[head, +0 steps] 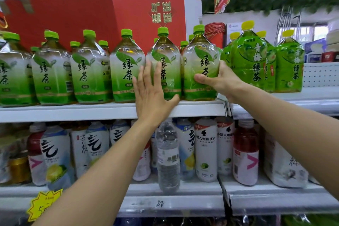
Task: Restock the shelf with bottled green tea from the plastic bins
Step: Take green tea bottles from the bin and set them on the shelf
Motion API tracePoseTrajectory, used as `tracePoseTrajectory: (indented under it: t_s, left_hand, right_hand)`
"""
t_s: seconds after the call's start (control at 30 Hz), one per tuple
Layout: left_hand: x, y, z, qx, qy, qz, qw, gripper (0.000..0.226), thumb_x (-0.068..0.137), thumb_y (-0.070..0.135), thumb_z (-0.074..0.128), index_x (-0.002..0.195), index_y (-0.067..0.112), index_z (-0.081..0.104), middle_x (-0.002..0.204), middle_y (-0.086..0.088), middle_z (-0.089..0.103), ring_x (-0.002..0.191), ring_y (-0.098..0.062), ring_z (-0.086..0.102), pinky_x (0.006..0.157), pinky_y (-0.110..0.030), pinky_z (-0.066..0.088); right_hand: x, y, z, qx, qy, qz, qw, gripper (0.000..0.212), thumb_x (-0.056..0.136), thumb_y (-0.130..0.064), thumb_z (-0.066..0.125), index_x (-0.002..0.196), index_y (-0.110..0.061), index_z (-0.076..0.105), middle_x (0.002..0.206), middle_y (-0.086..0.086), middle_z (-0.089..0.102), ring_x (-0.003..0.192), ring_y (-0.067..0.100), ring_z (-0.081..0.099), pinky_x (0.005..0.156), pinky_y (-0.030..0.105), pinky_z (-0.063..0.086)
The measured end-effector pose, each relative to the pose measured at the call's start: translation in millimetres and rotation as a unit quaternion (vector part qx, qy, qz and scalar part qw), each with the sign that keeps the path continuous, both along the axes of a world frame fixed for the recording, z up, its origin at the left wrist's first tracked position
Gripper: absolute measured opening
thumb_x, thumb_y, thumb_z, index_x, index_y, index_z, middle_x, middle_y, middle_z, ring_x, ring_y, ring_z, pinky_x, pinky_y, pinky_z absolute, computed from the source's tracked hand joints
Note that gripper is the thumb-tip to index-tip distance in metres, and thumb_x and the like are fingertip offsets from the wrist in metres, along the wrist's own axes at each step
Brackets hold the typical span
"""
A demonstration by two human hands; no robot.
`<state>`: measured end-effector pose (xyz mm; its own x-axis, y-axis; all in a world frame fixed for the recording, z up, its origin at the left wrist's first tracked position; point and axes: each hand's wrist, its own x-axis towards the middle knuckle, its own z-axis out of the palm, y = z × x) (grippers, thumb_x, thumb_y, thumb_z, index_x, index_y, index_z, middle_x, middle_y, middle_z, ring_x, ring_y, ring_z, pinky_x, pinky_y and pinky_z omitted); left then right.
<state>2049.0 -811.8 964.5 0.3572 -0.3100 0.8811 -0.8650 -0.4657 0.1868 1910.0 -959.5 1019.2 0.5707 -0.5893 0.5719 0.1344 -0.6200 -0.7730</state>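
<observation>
A row of large green tea bottles with green caps stands along the front of the upper white shelf [91, 111], with more behind. My left hand [152, 91] lies flat with straight fingers against the second bottle from the right [164, 57]. My right hand [218, 79] grips the rightmost green tea bottle [200, 60] from its right side, thumb across the front label. Both bottles stand upright on the shelf. No plastic bin is in view.
To the right stand brighter green plum tea bottles [247, 57] with yellow caps. A red carton [110, 16] sits behind the tea row. The lower shelf [183, 205] holds white, red and clear drink bottles, one water bottle [167, 156] at the front.
</observation>
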Motion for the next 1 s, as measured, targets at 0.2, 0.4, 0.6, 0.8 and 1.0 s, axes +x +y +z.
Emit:
tracePoseTrajectory:
  t_s: [0.2,0.4,0.6,0.8,1.0]
  left_hand:
    - [-2,2,0,0.005,0.003,-0.005,1.0,0.107,0.084,0.054,0.067,0.16,0.026,-0.002,0.168,-0.004,-0.012,0.154,-0.023,-0.014,0.125,-0.046,-0.008]
    - [-16,18,0,0.043,0.077,-0.06,0.994,0.102,0.089,0.055,0.064,0.159,0.029,-0.006,0.167,-0.002,-0.015,0.153,-0.023,-0.016,0.123,-0.047,-0.01]
    - [-35,69,-55,0.05,0.007,-0.092,0.995,0.088,0.092,0.053,0.06,0.16,0.026,0.012,0.167,-0.001,0.011,0.154,-0.02,-0.004,0.125,-0.048,-0.006]
    - [-41,119,-144,0.041,0.002,-0.147,0.988,0.067,0.091,0.04,0.067,0.149,0.016,0.043,0.147,-0.003,0.046,0.138,-0.022,0.041,0.113,-0.047,0.039]
    - [-36,171,-250,0.153,0.178,-0.176,0.956,0.057,0.089,0.043,0.061,0.141,0.022,0.05,0.136,0.003,0.05,0.119,-0.018,0.053,0.087,-0.037,0.051]
  right_hand:
    - [1,0,0,-0.006,0.043,-0.029,0.999,0.088,0.074,-0.043,0.082,0.139,-0.011,0.031,0.128,0.004,0.055,0.121,0.023,0.053,0.109,0.046,0.041]
    - [-3,34,-16,-0.128,0.052,-0.158,0.978,0.088,0.089,-0.029,0.07,0.152,-0.01,0.011,0.152,0.014,0.029,0.141,0.029,0.03,0.118,0.045,0.026]
    - [-30,92,-91,-0.323,0.117,-0.19,0.92,0.07,0.093,-0.035,0.061,0.152,-0.019,0.027,0.158,0.007,0.019,0.145,0.026,0.019,0.113,0.043,0.029]
    - [-42,139,-185,-0.386,0.113,-0.187,0.896,0.055,0.089,-0.033,0.065,0.137,-0.013,0.048,0.14,0.01,0.049,0.119,0.032,0.055,0.082,0.044,0.055]
    - [-40,182,-294,-0.288,0.21,-0.137,0.924,0.046,0.094,-0.035,0.057,0.136,-0.015,0.05,0.131,0.006,0.054,0.108,0.029,0.059,0.067,0.036,0.048]
